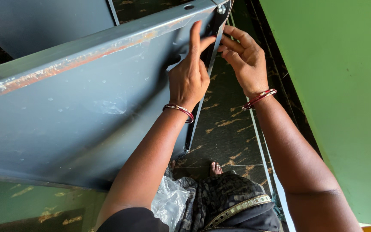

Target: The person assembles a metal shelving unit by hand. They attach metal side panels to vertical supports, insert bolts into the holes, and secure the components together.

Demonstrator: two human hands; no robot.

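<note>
The person stands over a large grey-blue metal panel [78,99], tilted up on edge, w/ a rust-streaked rim running along its far/top side. Both hands work at the panel's far right corner.

Left hand [188,77]: palm flat against the panel face, index finger stretched up toward the corner, thumb angled right to the dark edge. Open, pressing, not gripping anything that can be seen.

Right hand [244,58]: fingers curled in around the panel's dark right edge [213,43], pinching at something small there; what exactly is between the fingertips can't be told, too small and hidden by the fingers. Partly closed.

Step in hand, as a judgement: fiddling w/ a fitting or film at the corner edge, left hand steadying the sheet while the right does the fine work. A bolt head [221,8] sits at the very corner, just above the fingers, and a slot hole [189,7] lies left of it on the rim. Next move would prob. call for a firm pinch by the right hand and steady counter-pressure from the left so the panel doesn't swing.

Containers: none in view. Nearest thing to one is crumpled clear plastic [170,202] near the person's lap, contents not visible.

Around: dark marbled floor [226,129], green wall [344,107] on the right, a bare foot [215,168] below the panel, red bangles on both wrists.
</note>
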